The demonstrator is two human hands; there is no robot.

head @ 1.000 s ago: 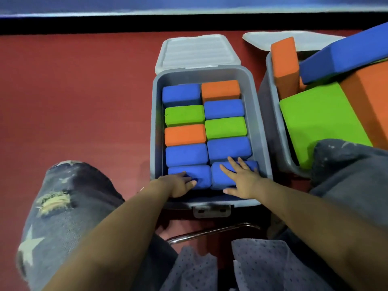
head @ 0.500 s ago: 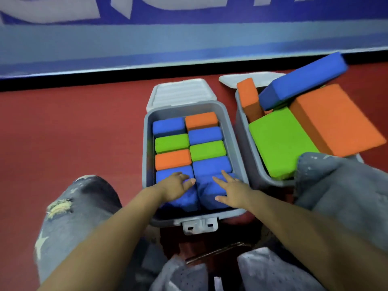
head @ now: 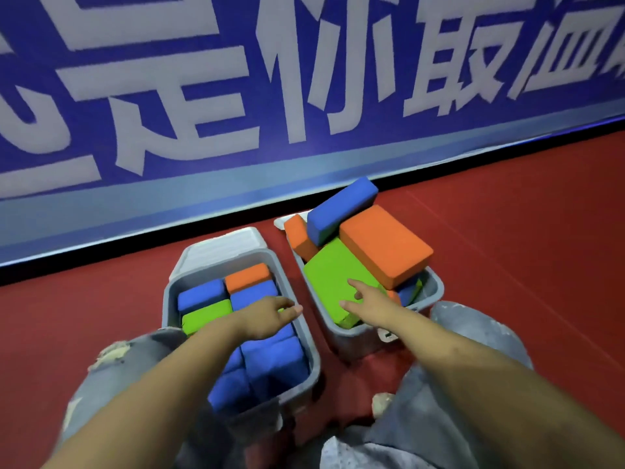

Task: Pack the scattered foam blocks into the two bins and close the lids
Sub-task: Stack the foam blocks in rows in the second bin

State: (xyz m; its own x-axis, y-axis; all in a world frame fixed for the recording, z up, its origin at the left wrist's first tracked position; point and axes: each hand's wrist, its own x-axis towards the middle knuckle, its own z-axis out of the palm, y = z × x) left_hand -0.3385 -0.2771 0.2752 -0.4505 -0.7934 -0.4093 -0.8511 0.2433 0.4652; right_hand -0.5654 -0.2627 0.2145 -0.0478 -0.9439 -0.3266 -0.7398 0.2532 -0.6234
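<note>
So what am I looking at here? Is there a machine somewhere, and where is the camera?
No machine here: a person works with two bare hands, and the single camera sits on their head, looking forward and down. That is why you see arms and knees from above. On the red floor stand two grey bins with lids open. The left bin is neatly packed with small foam blocks in blue, green and orange. The right bin holds big blocks piled loosely and sticking out above its rim. The left hand reaches over the left bin, fingers relaxed. The right hand stretches toward the big green block. Neither hand holds anything.
</note>
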